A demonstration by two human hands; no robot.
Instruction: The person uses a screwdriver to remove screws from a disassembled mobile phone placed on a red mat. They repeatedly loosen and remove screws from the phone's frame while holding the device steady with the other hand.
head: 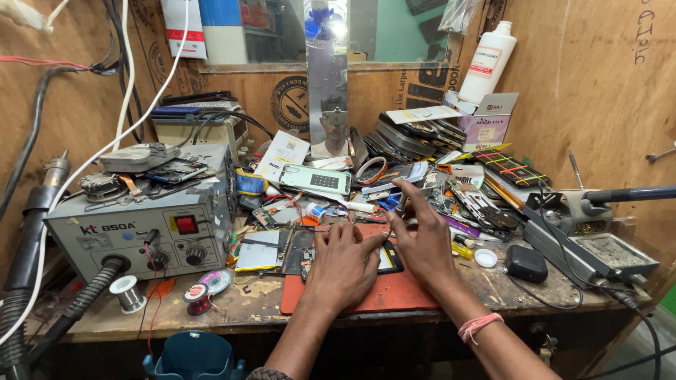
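**Hands working on an opened phone**

The left hand [343, 262] is lying flat, fingers spread, pressing a dark, glossy opened phone [386, 257] onto the matte red mat [394, 292]. The right hand [421, 239] is arching beside it, pinching a slim metal tool [400, 204]. The scuffed wooden desk [239, 304] is carrying a boxy grey rework station [141, 232].

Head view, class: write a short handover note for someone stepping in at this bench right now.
Left hand: flat on the opened phone, pinning it to the red mat.
Right hand: holds a thin screwdriver in a fingertip grip, tip down at the phone.
Done: the phone lies opened, with loose parts beside it on the mat.
Left: work at the tool tip is in progress; what stage cannot be told.
Grey hot-air station stands to the left.
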